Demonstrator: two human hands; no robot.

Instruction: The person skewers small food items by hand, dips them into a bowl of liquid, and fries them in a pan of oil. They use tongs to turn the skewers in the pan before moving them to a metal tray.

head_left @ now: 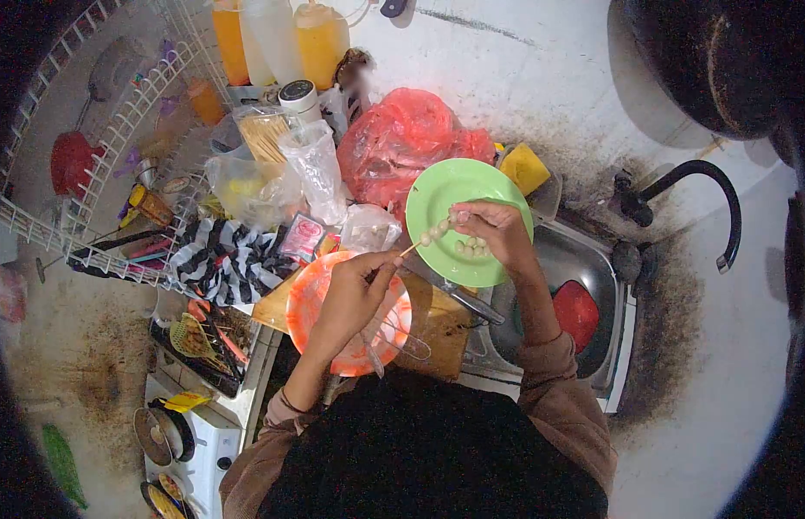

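My left hand point(357, 292) pinches the lower end of a thin wooden skewer point(410, 250). Several small pale balls point(433, 233) are threaded along the skewer's upper part. At its far end, my right hand point(496, 228) closes its fingertips round a pale ball; the skewer's tip is hidden there. Both hands work above a light green plate point(432, 186), where more pale balls point(473, 248) lie close to the right hand. Under the left hand sits an orange-and-white bowl point(303, 290) with a metal utensil point(373, 353) across it.
A steel sink point(528, 304) holding a red item point(576, 316) lies to the right, below a black faucet point(722, 186). Behind the plate is a red plastic bag point(411, 130). A knife handle point(477, 304) juts out below the plate. Bundled skewers point(262, 134) and sauce bottles point(320, 43) stand back left.
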